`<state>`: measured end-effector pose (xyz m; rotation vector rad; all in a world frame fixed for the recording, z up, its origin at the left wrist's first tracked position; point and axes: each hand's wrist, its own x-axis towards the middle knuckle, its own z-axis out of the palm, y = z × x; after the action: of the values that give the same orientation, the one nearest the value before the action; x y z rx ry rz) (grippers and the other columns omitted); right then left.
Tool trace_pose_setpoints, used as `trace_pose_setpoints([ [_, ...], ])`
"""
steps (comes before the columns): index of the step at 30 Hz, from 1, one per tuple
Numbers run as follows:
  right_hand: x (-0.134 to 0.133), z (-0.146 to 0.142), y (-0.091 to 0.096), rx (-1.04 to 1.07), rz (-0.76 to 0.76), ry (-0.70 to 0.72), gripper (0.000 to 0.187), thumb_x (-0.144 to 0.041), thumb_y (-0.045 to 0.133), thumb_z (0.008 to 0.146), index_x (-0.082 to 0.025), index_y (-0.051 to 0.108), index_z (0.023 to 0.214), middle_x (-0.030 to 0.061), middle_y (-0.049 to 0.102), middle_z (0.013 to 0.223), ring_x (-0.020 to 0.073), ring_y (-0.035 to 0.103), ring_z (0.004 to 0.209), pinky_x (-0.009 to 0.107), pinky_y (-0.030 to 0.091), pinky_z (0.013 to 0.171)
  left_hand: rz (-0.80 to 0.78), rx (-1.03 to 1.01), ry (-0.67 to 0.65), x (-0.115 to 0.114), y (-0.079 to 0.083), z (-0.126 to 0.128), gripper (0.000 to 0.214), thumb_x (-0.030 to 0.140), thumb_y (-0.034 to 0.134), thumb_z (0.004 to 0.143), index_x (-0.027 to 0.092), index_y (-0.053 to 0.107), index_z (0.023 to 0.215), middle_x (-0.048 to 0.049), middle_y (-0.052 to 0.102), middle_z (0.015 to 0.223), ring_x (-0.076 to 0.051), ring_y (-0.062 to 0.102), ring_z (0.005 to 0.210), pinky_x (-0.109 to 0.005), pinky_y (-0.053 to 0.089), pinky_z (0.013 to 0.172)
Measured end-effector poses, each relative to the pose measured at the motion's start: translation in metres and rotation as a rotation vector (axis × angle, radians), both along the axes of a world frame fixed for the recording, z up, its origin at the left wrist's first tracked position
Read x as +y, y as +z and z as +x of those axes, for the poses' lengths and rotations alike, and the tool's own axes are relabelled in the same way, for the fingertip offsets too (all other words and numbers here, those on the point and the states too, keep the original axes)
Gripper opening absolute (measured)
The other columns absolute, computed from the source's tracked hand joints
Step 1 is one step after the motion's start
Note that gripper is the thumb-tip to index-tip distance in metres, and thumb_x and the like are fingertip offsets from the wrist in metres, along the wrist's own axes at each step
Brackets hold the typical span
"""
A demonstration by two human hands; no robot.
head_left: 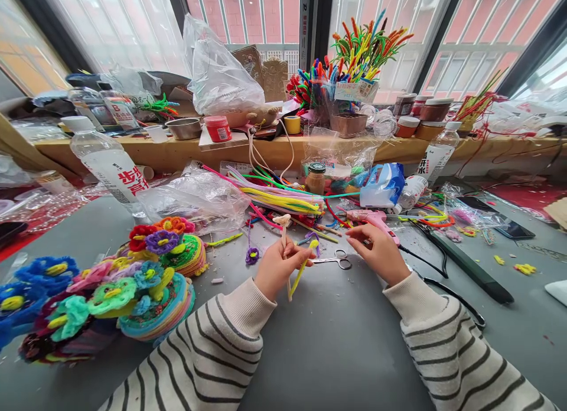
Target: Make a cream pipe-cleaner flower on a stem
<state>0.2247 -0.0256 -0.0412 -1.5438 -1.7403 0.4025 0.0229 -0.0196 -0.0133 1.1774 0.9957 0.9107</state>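
My left hand is closed around two thin stems: a pale stick topped with a small cream bud and a yellow pipe cleaner that slants down to the right. My right hand hovers just to the right, fingers curled toward the left hand, nothing visibly held in it. Small scissors lie on the grey table between the two hands. A pink glue gun rests just beyond my right hand.
Finished pipe-cleaner flowers on round coasters crowd the left. A bundle of coloured pipe cleaners, plastic bags, a jar and bottles lie behind. A black cable runs right. The window ledge holds jars and pipe-cleaner bouquets.
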Motion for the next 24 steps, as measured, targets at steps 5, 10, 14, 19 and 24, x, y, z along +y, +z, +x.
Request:
trace_pose_setpoints([
  [5, -0.004, 0.004, 0.007, -0.365, -0.116, 0.196, 0.013, -0.029, 0.053, 0.065, -0.020, 0.057, 0.073, 0.0032, 0.053, 0.075, 0.0145, 0.050, 0.063, 0.027, 0.041, 0.056, -0.004, -0.019, 0.025, 0.001, -0.001, 0.000, 0.041, 0.025, 0.062, 0.056, 0.019, 0.021, 0.054, -0.0003, 0.062, 0.061, -0.013, 0.059, 0.057, -0.026, 0.044, 0.058],
  [10, -0.011, 0.000, 0.011, -0.481, -0.226, 0.250, 0.006, -0.019, 0.049, 0.064, -0.018, 0.053, 0.068, 0.0028, 0.054, 0.071, 0.0144, 0.052, 0.066, 0.025, 0.040, 0.059, 0.005, -0.084, 0.046, 0.000, -0.001, 0.000, 0.040, 0.020, 0.063, 0.056, 0.019, 0.022, 0.053, -0.0004, 0.062, 0.061, -0.015, 0.060, 0.066, -0.028, 0.044, 0.065],
  [14, -0.021, -0.001, 0.015, -0.584, -0.290, 0.224, 0.003, -0.015, 0.049, 0.059, -0.018, 0.051, 0.059, 0.0031, 0.055, 0.066, 0.0150, 0.051, 0.060, 0.024, 0.038, 0.053, -0.013, -0.090, 0.065, -0.001, 0.001, 0.001, 0.042, 0.017, 0.065, 0.052, 0.018, 0.024, 0.054, -0.0011, 0.062, 0.065, -0.016, 0.061, 0.068, -0.028, 0.044, 0.067],
  [19, -0.027, -0.002, 0.015, -0.648, -0.314, 0.173, 0.007, -0.012, 0.047, 0.057, -0.018, 0.051, 0.055, 0.0039, 0.055, 0.063, 0.0159, 0.050, 0.057, 0.025, 0.035, 0.048, -0.016, -0.088, 0.083, -0.001, 0.002, 0.001, 0.043, 0.021, 0.066, 0.051, 0.018, 0.023, 0.054, 0.0007, 0.060, 0.063, -0.018, 0.061, 0.067, -0.030, 0.046, 0.062],
  [24, -0.020, -0.004, 0.016, -0.372, -0.259, 0.064, 0.009, -0.022, 0.047, 0.062, -0.018, 0.054, 0.059, 0.0025, 0.055, 0.063, 0.0143, 0.049, 0.057, 0.025, 0.036, 0.054, -0.011, -0.060, 0.106, -0.001, 0.002, 0.000, 0.043, 0.022, 0.065, 0.053, 0.018, 0.022, 0.055, 0.0016, 0.059, 0.062, -0.017, 0.060, 0.064, -0.028, 0.046, 0.059],
])
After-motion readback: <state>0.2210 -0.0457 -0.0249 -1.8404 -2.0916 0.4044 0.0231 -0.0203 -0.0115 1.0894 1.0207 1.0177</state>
